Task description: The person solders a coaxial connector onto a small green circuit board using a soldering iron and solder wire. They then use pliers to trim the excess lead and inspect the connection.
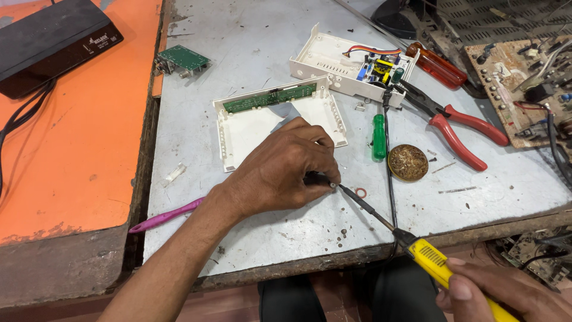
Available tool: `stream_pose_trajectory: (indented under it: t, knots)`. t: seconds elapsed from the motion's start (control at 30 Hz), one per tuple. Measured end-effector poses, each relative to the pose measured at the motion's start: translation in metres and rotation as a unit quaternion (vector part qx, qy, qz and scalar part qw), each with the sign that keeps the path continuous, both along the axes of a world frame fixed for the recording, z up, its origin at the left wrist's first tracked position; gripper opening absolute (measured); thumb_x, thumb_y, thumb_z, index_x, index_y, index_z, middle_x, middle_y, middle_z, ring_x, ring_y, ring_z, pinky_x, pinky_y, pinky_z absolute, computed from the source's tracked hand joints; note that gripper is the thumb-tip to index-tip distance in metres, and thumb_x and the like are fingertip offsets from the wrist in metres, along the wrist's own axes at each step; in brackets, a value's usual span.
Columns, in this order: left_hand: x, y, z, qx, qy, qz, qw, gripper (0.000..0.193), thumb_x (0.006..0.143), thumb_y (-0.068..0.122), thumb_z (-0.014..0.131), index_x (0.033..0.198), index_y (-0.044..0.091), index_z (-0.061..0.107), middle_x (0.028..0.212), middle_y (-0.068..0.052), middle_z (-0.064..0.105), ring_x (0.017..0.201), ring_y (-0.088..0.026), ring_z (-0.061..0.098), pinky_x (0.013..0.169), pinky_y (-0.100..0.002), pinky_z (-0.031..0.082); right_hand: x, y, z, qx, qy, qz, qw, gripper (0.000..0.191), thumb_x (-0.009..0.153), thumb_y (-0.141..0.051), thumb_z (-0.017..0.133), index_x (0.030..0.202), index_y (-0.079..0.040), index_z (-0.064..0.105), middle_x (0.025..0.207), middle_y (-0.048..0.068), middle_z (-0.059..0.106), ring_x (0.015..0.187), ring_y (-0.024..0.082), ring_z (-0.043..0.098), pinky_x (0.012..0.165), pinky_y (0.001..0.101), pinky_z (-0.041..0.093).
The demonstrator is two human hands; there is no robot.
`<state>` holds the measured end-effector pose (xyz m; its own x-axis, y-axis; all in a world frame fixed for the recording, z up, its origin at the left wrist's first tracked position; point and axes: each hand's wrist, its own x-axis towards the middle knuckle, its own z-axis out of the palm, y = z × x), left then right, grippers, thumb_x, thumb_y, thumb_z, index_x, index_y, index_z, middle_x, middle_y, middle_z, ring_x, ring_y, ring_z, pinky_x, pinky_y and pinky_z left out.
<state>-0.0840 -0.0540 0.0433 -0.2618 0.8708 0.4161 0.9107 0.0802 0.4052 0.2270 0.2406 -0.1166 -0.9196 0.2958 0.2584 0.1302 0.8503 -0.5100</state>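
left hand (280, 173): pinching small dark part | right hand (506, 295): gripping yellow soldering iron (438, 268) | iron axis diagonal, tip (342, 189) up-left at part

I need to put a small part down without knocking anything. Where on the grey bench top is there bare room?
Free: the grey bench top between the small green board and the white case, and the near edge below the left hand. Crowded: the right side around the pliers and round tin.

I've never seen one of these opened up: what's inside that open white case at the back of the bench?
The white case holds a small circuit board with colourful parts at its right end and striped wires above it. The rest looks bare. Whatever lies under the board is hidden.
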Motion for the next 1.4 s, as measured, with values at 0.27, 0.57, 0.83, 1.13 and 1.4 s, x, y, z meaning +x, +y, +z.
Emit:
stream_pose_trajectory:
  t: [0.27,0.57,0.83,1.13,1.4]
  knots:
    - [0.000,-0.001,0.002,0.005,0.017,-0.006,1.000,0.014,0.071,0.018,0.091,0.081,0.017,0.081,0.077,0.005,0.073,0.089,-0.013,0.060,0.085,-0.033,0.047,-0.007,-0.030,0.022,-0.009,0.002,-0.091,0.996,0.042,0.094,-0.040,0.068,0.105,-0.002,0.079,0.076,0.008,0.074,0.084,0.024,0.077,0.093,0.0450,0.061]
    - [0.000,-0.002,0.000,0.012,0.029,-0.009,0.999,0.016,0.070,0.019,0.091,0.082,0.017,0.081,0.078,0.005,0.073,0.092,-0.014,0.059,0.086,-0.033,0.047,-0.009,-0.027,0.025,0.022,0.034,-0.026,0.999,0.043,0.097,-0.043,0.065,0.106,-0.003,0.078,0.075,0.004,0.074,0.085,0.022,0.080,0.092,0.0450,0.059]
    - [0.001,-0.002,0.001,0.005,0.027,-0.004,1.000,0.016,0.070,0.018,0.091,0.083,0.017,0.081,0.077,0.005,0.072,0.092,-0.013,0.060,0.087,-0.033,0.047,-0.010,-0.036,0.028,0.026,0.015,-0.074,0.997,0.042,0.095,-0.042,0.066,0.106,-0.003,0.078,0.074,0.005,0.074,0.082,0.022,0.079,0.092,0.0432,0.061]
    - [0.002,-0.004,0.004,0.020,0.017,-0.002,1.000,0.018,0.070,0.015,0.091,0.085,0.015,0.081,0.083,0.001,0.072,0.093,-0.016,0.062,0.086,-0.035,0.051,-0.010,-0.038,0.033,-0.003,-0.032,-0.116,0.993,0.043,0.092,-0.041,0.067,0.106,-0.003,0.079,0.079,0.010,0.076,0.080,0.023,0.077,0.087,0.0410,0.064]
    - [0.001,-0.006,0.000,0.158,0.059,-0.060,0.984,0.013,0.083,0.011,0.088,0.091,0.012,0.078,0.094,0.002,0.078,0.108,-0.017,0.066,0.098,-0.037,0.055,0.020,-0.003,0.017,-0.070,0.132,-0.047,0.988,0.040,0.097,-0.042,0.064,0.109,-0.006,0.076,0.082,0.008,0.077,0.079,0.019,0.078,0.085,0.0377,0.063]
